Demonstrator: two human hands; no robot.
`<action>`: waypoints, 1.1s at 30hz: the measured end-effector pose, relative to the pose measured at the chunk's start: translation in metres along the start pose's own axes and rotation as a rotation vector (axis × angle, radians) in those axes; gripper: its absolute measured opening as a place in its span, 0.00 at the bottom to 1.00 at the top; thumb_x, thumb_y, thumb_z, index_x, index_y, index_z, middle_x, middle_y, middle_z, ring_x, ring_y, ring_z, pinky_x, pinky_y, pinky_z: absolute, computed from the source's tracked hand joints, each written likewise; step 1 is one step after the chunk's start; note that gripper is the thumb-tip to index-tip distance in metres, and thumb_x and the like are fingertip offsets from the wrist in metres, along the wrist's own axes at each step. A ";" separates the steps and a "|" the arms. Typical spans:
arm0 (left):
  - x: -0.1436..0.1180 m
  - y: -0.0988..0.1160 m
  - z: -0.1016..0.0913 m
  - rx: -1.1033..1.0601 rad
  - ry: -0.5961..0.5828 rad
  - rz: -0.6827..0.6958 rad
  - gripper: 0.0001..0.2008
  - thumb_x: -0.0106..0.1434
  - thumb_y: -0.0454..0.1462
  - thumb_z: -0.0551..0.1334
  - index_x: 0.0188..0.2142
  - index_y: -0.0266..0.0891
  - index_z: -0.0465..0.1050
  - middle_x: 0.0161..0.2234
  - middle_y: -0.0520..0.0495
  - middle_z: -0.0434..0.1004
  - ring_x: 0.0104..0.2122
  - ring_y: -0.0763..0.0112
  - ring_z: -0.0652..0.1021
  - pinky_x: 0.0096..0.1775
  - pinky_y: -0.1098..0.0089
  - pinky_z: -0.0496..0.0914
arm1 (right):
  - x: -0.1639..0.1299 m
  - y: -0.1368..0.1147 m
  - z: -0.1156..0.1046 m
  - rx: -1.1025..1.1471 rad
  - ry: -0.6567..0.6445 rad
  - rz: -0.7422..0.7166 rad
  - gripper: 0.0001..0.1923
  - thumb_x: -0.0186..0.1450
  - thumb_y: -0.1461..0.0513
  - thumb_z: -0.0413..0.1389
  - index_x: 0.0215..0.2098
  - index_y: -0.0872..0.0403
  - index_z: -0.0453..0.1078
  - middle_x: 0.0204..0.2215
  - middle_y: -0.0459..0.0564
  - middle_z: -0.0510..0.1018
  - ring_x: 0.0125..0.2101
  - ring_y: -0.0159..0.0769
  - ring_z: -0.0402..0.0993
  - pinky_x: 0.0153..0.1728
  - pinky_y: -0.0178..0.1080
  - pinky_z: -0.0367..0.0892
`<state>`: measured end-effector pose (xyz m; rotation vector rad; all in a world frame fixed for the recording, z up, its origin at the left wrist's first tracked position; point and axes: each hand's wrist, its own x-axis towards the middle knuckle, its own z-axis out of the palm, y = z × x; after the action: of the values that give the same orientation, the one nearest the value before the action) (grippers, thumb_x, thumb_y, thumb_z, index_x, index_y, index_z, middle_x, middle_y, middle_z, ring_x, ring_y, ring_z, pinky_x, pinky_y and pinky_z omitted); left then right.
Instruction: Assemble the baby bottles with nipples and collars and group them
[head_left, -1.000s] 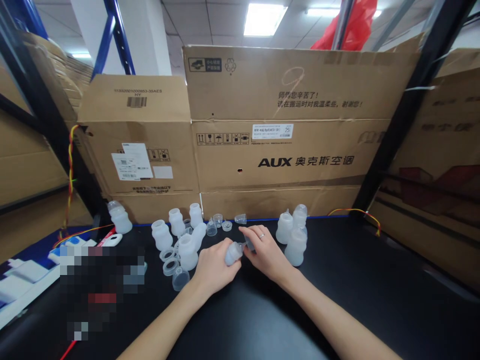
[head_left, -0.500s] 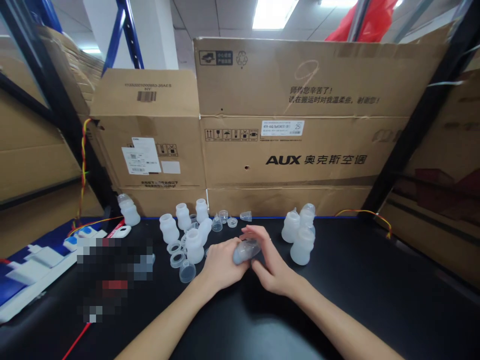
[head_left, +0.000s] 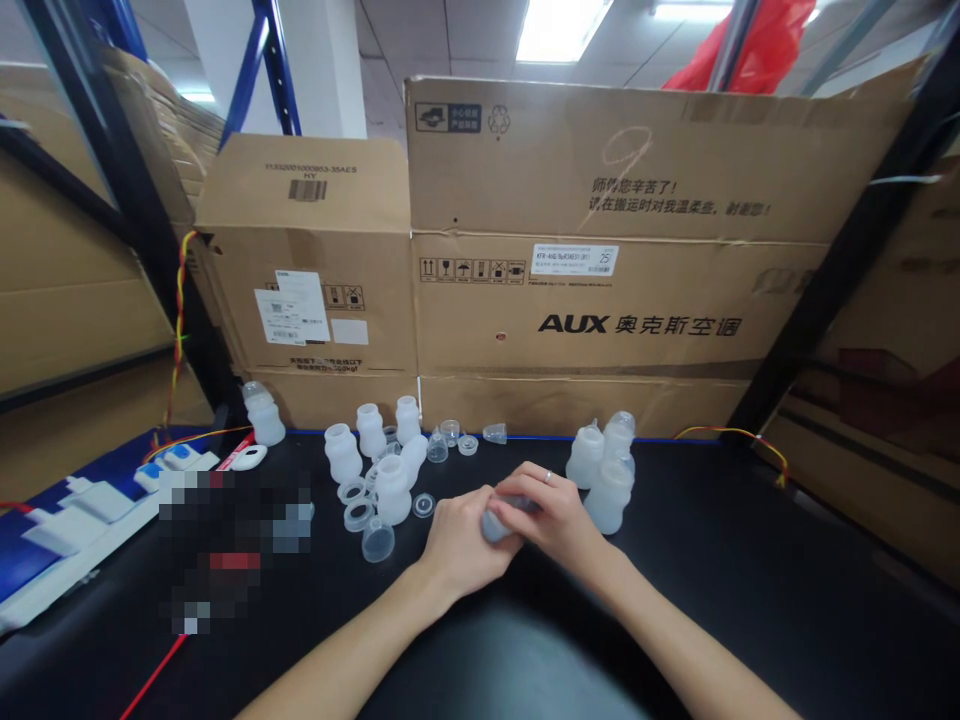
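A: What are the two hands doing?

B: The left hand [head_left: 457, 535] and the right hand [head_left: 551, 515] meet over the middle of the black tabletop [head_left: 750, 560], both grasping one small translucent bottle [head_left: 495, 524]. The left grip is curled round its lower body; the right grip is closed over its upper end. Most of the bottle is hidden between the palms.

A: Is it standing on the tabletop?

B: I cannot tell whether it touches; the hands cover it. It looks tilted rather than upright.

A: What lies around them?

B: Just beside the right hand, toward the far edge, three capped bottles [head_left: 606, 470] stand in a tight cluster. To the left of the hands stand several open bottles [head_left: 375, 450], with loose rings [head_left: 358, 515], a clear cap [head_left: 377, 540] and a small disc [head_left: 424, 504] near them. One more lone bottle [head_left: 264, 413] stands by the far left corner.

A: And behind?

B: Cardboard boxes [head_left: 570, 290] line the far edge. A blurred patch hides part of the left side.
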<state>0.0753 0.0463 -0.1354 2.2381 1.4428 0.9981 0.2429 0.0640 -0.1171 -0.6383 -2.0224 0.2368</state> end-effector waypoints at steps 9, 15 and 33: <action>-0.002 0.002 -0.001 -0.169 -0.051 0.092 0.28 0.62 0.44 0.67 0.60 0.46 0.63 0.55 0.44 0.74 0.53 0.59 0.76 0.55 0.58 0.72 | 0.008 -0.009 -0.013 -0.178 0.297 0.153 0.14 0.69 0.52 0.61 0.36 0.56 0.72 0.27 0.46 0.75 0.23 0.27 0.68 0.25 0.30 0.65; 0.000 -0.017 0.005 -0.156 -0.082 0.120 0.40 0.64 0.41 0.65 0.70 0.48 0.47 0.65 0.42 0.62 0.63 0.58 0.67 0.65 0.53 0.65 | 0.022 -0.009 -0.075 -0.190 0.892 0.052 0.11 0.67 0.56 0.63 0.36 0.57 0.71 0.32 0.50 0.79 0.31 0.34 0.78 0.32 0.35 0.73; 0.015 -0.051 0.016 0.134 -0.077 0.104 0.14 0.67 0.42 0.61 0.51 0.45 0.75 0.58 0.43 0.69 0.60 0.55 0.69 0.62 0.50 0.67 | -0.030 0.092 -0.174 -0.740 0.722 0.697 0.20 0.60 0.46 0.62 0.40 0.51 0.78 0.32 0.50 0.80 0.31 0.40 0.75 0.32 0.37 0.64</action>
<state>0.0557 0.0844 -0.1710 2.4408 1.4113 0.8577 0.4341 0.1097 -0.0885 -1.6182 -1.0863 -0.3306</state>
